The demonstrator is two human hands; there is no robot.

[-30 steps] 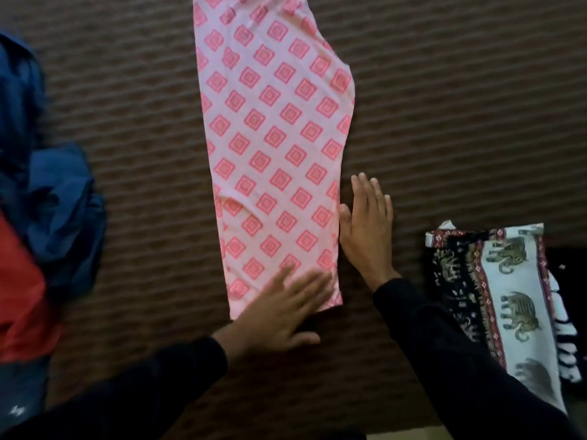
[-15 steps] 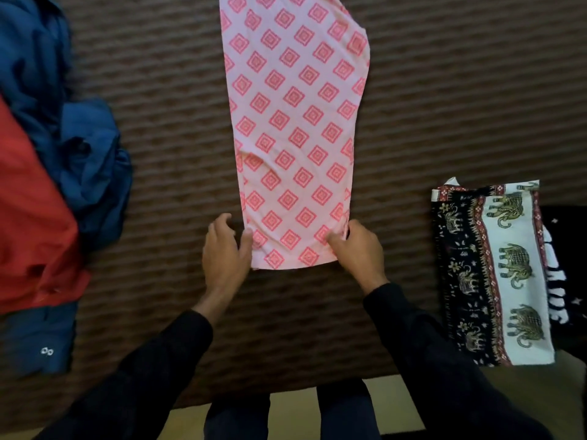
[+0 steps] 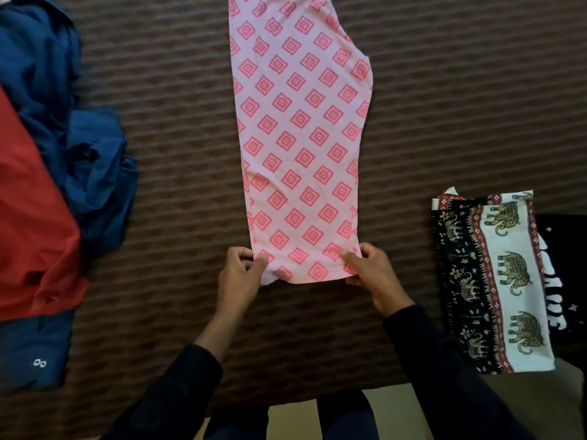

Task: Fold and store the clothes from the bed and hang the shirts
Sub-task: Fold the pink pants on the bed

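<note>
Both hands, left hand (image 3: 239, 274) and right hand (image 3: 374, 274), pinched the pink patterned garment's (image 3: 301, 138) near corners on the brown striped bed (image 3: 444, 106).

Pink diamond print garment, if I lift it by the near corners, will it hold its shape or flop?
The pink garment will probably flop: it lies thin and flat, puckering where the left hand and right hand pinch it. Likely light.

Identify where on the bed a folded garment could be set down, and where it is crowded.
Two bare strips of brown bedspread: between the blue clothes and the pink diamond-print garment, and between that garment and the folded elephant-print cloth. The left edge is crowded with the red garment.
</note>
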